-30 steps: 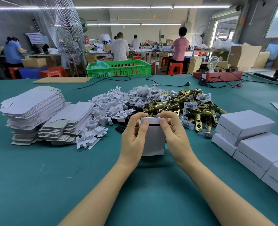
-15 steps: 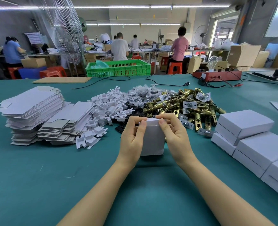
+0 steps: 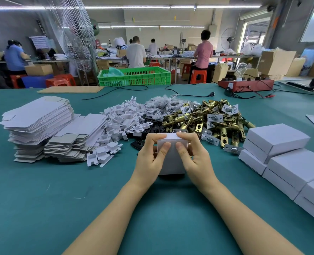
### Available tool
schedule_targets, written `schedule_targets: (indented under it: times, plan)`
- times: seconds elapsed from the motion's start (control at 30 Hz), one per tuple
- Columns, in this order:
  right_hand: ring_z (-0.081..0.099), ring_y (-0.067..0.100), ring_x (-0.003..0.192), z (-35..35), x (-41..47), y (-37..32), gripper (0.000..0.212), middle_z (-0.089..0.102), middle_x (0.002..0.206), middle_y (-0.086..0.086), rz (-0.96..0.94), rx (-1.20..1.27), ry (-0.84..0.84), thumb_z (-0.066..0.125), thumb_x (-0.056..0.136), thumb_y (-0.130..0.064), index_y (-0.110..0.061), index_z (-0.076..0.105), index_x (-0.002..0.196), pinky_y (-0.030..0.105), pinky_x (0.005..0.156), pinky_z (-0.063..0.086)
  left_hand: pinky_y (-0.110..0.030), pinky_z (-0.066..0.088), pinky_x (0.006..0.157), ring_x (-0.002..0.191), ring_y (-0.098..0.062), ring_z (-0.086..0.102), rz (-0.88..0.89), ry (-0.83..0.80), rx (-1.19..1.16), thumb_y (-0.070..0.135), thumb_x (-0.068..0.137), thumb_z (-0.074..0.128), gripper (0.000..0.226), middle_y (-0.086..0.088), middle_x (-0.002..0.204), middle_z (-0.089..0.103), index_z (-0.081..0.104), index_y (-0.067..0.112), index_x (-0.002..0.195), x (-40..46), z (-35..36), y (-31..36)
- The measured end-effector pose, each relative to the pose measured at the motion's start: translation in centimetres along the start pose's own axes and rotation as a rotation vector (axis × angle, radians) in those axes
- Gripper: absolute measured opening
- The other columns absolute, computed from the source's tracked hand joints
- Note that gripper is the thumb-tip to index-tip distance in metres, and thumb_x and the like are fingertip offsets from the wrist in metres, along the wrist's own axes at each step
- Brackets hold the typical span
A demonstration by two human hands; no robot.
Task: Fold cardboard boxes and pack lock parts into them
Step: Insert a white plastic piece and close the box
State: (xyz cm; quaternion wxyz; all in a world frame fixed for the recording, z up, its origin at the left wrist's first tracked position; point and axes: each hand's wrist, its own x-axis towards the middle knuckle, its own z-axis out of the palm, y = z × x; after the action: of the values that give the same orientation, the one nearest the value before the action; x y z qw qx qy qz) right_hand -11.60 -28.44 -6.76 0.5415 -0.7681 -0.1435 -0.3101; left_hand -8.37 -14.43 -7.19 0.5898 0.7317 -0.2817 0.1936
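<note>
I have one small white box [image 3: 171,159] standing on the green table [image 3: 42,208], and everything else I place from it. My left hand [image 3: 149,159] grips its left side with the thumb pressed on the near face, and my right hand [image 3: 194,159] does the same on the right, fingers curled over the top edge where the lid flap sits; I judge I am pressing that flap closed, though I cannot see whether its tab is tucked. Whether the lock parts are already inside I cannot tell. Just beyond the box lies the heap of brass latches [image 3: 207,120], and left of that the loose white inserts [image 3: 123,124] and bagged small parts [image 3: 161,105]. Farther left of the box are the stacks of flat box blanks [image 3: 40,122], still tall. To the right of the box sit the closed finished boxes [image 3: 285,153], piled in rows. So a fair batch is done, but judging by the blanks and latches remaining, much more is left.
</note>
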Motion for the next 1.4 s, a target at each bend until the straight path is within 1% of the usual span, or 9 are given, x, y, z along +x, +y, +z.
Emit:
schedule_targets:
  times: [0.13,0.27,0.47,0.6,0.7,0.9,1.0,1.13,1.4]
  plan:
    - [0.049,0.001,0.062,0.0,0.0,0.3,0.019,0.055,0.075,-0.029,-0.021,-0.038,0.008,0.053,0.093,-0.03,-0.043,0.05,0.107,0.009,0.06,0.036,-0.009,0.04,0.062,0.068,0.004,0.053,0.09,0.018,0.045,0.028,0.094,0.052,0.015,0.019,0.077,0.058,0.047,0.038,0.104,-0.1,0.1,-0.5]
    - [0.049,0.002,0.061,-0.2,0.1,0.3,0.023,0.054,0.076,-0.031,-0.033,-0.122,-0.012,0.055,0.091,-0.031,-0.04,0.048,0.111,0.01,0.06,0.036,-0.005,0.036,0.063,0.065,0.008,0.049,0.152,0.007,0.083,0.022,0.096,0.05,0.02,0.029,0.081,0.058,0.048,0.038,0.108,-0.1,0.0,-0.8]
    - [0.052,-0.006,0.078,-0.3,0.2,0.5,0.037,0.053,0.095,-0.029,0.025,-0.165,-0.093,0.059,0.094,-0.024,-0.042,0.043,0.122,0.012,0.069,0.039,-0.012,0.042,0.064,0.067,0.0,0.052,-0.037,-0.041,0.058,0.044,0.097,0.042,0.032,0.015,0.08,0.06,0.038,0.052,0.128,0.0,-0.3,-1.6]
    - [0.048,0.003,0.065,-0.7,0.2,0.2,0.022,0.053,0.076,-0.017,0.167,-0.07,0.092,0.055,0.096,-0.028,-0.043,0.046,0.109,0.016,0.06,0.037,-0.027,0.051,0.061,0.067,-0.014,0.063,-0.235,0.038,-0.113,0.046,0.099,0.043,0.037,0.003,0.076,0.066,0.034,0.046,0.135,0.4,-0.4,-1.7]
    - [0.056,0.018,0.079,-2.4,1.2,-1.1,0.018,0.058,0.089,0.003,0.386,0.108,0.261,0.057,0.095,-0.031,-0.045,0.047,0.098,0.032,0.066,0.048,-0.026,0.053,0.052,0.059,-0.02,0.067,-0.362,0.078,-0.207,0.033,0.104,0.042,0.027,-0.005,0.075,0.067,0.043,0.034,0.131,0.8,-0.5,-1.7]
    - [0.064,0.02,0.081,-10.3,4.2,-6.0,0.013,0.061,0.093,0.002,0.458,0.263,0.615,0.063,0.087,-0.035,-0.03,0.052,0.092,0.039,0.066,0.057,-0.028,0.054,0.056,0.062,-0.021,0.068,-0.448,-0.025,-0.16,0.035,0.102,0.046,0.018,-0.01,0.079,0.069,0.056,0.027,0.114,0.7,-0.3,-1.5]
    - [0.065,0.019,0.08,-15.1,3.6,-6.7,0.019,0.062,0.092,-0.001,0.45,0.061,0.876,0.062,0.081,-0.039,-0.028,0.052,0.095,0.032,0.059,0.054,-0.026,0.053,0.058,0.065,-0.02,0.069,-0.452,-0.058,-0.118,0.038,0.101,0.047,0.019,-0.008,0.079,0.071,0.061,0.026,0.107,0.7,-0.3,-1.4]
    - [0.057,0.033,0.104,-19.5,0.9,-5.5,0.039,0.064,0.11,0.008,0.594,-0.435,1.043,0.057,0.084,-0.041,-0.019,0.052,0.116,0.04,0.086,0.043,-0.025,0.051,0.058,0.064,-0.019,0.068,-0.453,-0.075,-0.091,0.038,0.101,0.049,0.019,-0.007,0.077,0.071,0.063,0.026,0.103,0.7,-0.2,-1.3]
    - [0.049,0.042,0.107,-21.0,-0.9,-3.9,0.044,0.053,0.119,0.027,0.912,-0.747,0.823,0.043,0.095,-0.036,-0.004,0.04,0.125,0.042,0.077,0.033,-0.021,0.049,0.06,0.063,-0.011,0.067,-0.449,-0.1,-0.047,0.033,0.101,0.051,0.015,-0.003,0.074,0.07,0.064,0.027,0.098,0.6,-0.2,-1.2]
